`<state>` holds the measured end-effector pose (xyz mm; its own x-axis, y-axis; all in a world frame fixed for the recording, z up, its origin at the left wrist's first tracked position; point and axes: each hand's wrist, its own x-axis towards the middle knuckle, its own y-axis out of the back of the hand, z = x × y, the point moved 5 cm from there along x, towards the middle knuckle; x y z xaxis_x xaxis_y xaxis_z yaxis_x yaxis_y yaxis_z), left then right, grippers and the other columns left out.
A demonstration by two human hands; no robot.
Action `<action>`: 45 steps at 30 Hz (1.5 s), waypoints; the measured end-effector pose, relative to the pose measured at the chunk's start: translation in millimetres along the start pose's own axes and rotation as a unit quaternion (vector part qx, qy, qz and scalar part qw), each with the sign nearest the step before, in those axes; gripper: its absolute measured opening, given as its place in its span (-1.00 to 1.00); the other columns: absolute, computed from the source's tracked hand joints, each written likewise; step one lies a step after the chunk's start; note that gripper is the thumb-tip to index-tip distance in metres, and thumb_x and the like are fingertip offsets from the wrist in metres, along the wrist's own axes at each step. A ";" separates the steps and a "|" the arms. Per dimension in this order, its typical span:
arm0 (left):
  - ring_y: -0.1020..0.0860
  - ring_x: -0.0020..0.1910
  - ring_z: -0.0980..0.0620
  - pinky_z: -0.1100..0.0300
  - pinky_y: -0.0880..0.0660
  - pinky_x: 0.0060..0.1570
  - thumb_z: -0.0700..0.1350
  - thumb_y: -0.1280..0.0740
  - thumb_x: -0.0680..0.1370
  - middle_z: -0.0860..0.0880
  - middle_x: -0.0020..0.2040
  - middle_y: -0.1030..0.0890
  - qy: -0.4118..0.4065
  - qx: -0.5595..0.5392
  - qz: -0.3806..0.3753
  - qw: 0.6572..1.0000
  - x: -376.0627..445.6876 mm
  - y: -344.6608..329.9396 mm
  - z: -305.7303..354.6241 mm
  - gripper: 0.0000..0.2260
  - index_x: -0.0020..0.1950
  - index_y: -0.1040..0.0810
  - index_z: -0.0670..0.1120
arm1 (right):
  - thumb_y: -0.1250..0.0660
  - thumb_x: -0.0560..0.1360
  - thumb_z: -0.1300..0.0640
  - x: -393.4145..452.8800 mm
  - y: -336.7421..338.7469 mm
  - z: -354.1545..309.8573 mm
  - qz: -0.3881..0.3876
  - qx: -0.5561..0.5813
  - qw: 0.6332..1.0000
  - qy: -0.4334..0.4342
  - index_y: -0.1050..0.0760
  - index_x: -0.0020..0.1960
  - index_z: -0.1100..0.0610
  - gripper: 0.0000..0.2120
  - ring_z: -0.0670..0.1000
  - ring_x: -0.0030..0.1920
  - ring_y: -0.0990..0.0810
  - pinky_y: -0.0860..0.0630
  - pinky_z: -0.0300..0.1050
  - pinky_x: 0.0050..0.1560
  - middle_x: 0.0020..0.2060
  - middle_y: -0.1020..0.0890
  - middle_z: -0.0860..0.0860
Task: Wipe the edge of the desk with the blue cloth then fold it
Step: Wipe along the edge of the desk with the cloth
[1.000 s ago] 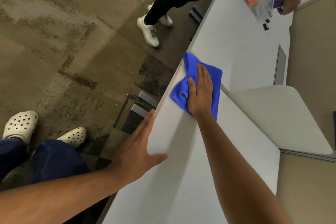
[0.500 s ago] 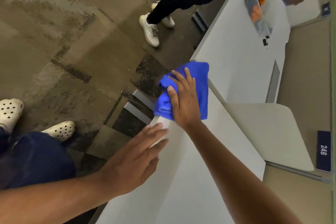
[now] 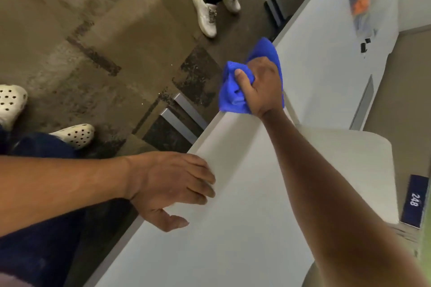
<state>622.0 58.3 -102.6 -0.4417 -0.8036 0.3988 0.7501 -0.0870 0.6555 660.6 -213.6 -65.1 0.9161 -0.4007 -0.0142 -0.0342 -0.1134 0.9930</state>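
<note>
The blue cloth (image 3: 235, 93) is bunched and creased, soft and fuzzy, draped over the near edge of the white desk (image 3: 245, 228) with part hanging past it; the right hand (image 3: 261, 86) grips it, thumb pressed into the folds; the left hand (image 3: 172, 189) lies spread and empty at the desk's edge, holding nothing.

Soft, fuzzy blue cloth (image 3: 233, 94) bunched on a smooth matt white tabletop (image 3: 233, 228); floor (image 3: 81, 30) rough, mottled carpet.
</note>
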 end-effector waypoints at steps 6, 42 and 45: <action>-0.48 0.46 -0.13 -0.02 -0.28 0.55 0.12 -0.30 0.58 -0.08 0.37 -0.64 -0.028 -0.013 0.026 0.999 -4.0 1.1 -2.1 -0.55 0.29 -0.66 -0.17 | -0.17 0.66 -0.08 -85.3 -17.3 -61.8 -0.011 0.055 0.998 -0.002 -0.58 0.04 0.09 -0.69 0.09 0.19 -0.57 -0.25 0.06 0.53 0.01 -0.66 -0.01; -0.51 0.47 -0.06 0.03 -0.18 0.60 0.10 -0.10 0.55 -0.04 0.40 -0.63 -0.047 0.053 -0.040 0.997 -2.7 -1.5 -4.5 -0.48 0.32 -0.67 -0.09 | -0.22 0.61 -0.10 -6.7 -6.7 -20.5 0.011 -0.048 0.893 -0.448 -0.43 0.45 0.14 -0.51 0.22 0.38 -0.48 -0.32 0.15 0.50 0.35 -0.56 0.16; -0.49 0.49 -0.03 0.03 -0.23 0.60 0.10 -0.12 0.53 -0.01 0.43 -0.61 -0.048 0.078 -0.062 0.994 -2.2 -1.5 -3.9 -0.48 0.35 -0.66 -0.04 | -0.21 0.65 0.04 -14.6 -5.6 -22.1 -0.001 -0.025 0.933 -0.359 -0.35 0.55 0.14 -0.52 0.17 0.49 -0.41 -0.24 0.13 0.58 0.48 -0.47 0.13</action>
<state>623.7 57.9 -107.0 -0.5777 -0.7311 0.3630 0.6041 -0.0838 0.7925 656.3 -187.1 -67.9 0.4113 -0.9086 -0.0729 0.0011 -0.0795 0.9968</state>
